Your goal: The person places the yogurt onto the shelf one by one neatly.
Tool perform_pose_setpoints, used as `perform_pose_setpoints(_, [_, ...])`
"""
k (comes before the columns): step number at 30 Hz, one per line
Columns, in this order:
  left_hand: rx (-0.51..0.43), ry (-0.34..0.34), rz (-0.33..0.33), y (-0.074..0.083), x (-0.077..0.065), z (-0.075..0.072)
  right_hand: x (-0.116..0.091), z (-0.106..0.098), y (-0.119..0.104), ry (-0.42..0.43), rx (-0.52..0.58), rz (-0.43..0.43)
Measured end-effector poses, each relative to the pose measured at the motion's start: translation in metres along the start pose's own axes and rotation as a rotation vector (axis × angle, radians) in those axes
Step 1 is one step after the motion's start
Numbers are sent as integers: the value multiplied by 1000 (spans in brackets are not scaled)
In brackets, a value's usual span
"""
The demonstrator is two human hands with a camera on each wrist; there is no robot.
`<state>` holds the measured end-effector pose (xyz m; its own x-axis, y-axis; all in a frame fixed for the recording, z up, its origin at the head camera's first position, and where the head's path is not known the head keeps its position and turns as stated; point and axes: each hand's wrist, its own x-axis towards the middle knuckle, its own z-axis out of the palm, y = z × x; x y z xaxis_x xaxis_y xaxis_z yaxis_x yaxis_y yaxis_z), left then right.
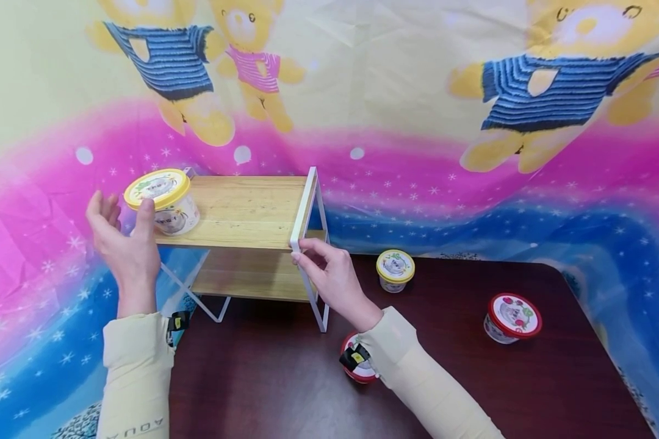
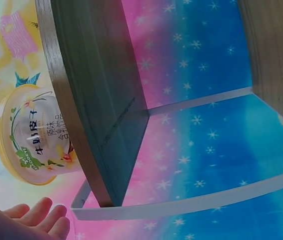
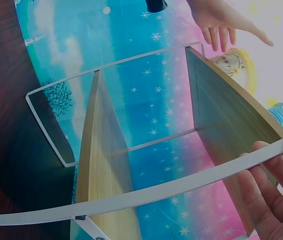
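A tub with a yellow lid stands at the left end of the upper board of a two-tier wooden shelf with white metal legs. Beside that tub is my left hand, its fingers spread and the thumb in front of the tub. In the left wrist view a gap shows between these fingers and the tub. My right hand pinches the white frame at the shelf's front right corner between thumb and fingers. The right wrist view shows those fingers against the white bar.
On the dark table, a smaller yellow-lidded tub stands right of the shelf. A red-lidded tub is farther right. Another red-lidded tub is partly hidden under my right wrist. A bear-patterned cloth hangs behind.
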<state>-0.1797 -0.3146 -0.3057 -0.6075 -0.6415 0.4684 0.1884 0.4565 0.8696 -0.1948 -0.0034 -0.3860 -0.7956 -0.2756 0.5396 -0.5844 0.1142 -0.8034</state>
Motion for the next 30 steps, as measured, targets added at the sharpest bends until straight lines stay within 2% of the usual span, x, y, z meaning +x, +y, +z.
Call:
perform_pose_setpoints(9, [-40,18,50,-7,-11,-3,0,-1,0,-2,1,7])
perform_pose_setpoints(21, [-43,44,193,-14,-34,2,1,-1,0,-15,10,11])
perform_pose_setpoints(25, [-41,42,213,-16,-41,4,1,-2,-1,-22,10,14])
perform_pose_setpoints(30, [-49,40,244,-8,-57,6,1,-2,-2,-25,6,21])
